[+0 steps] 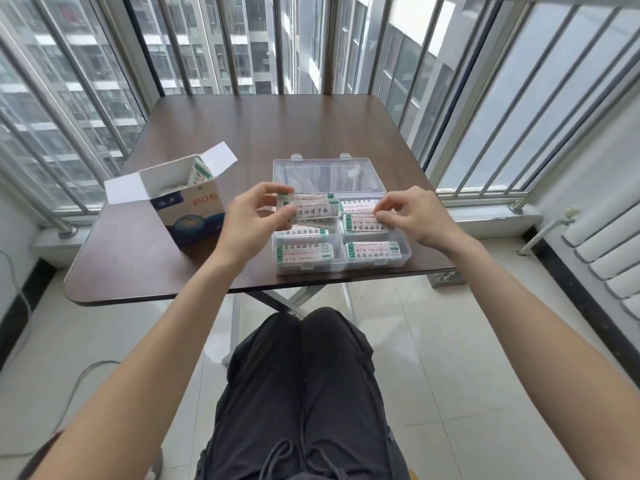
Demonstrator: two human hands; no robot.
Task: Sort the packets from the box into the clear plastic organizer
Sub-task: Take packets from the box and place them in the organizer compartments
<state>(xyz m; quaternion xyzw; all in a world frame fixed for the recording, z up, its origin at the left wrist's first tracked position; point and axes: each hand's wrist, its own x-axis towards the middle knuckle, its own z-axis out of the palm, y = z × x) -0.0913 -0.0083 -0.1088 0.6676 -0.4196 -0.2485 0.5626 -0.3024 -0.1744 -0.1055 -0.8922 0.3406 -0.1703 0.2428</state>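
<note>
A clear plastic organizer (405, 252) lies open near the table's front edge, its lid (329, 174) folded back. White packets with green ends fill its compartments, such as one at the front right (374, 252). My left hand (249, 216) holds a small stack of packets (311, 211) above the organizer's left side. My right hand (412, 216) pinches the edge of a packet (363, 221) lying in a right-hand compartment. The open cardboard box (188, 209) stands to the left, with more packets (199, 173) leaning inside.
The brown table (263, 133) stands on a balcony with metal railings on three sides. My knees (304, 341) sit under its front edge. A white radiator (609, 265) is on the right and a cable (79, 375) runs over the floor on the left.
</note>
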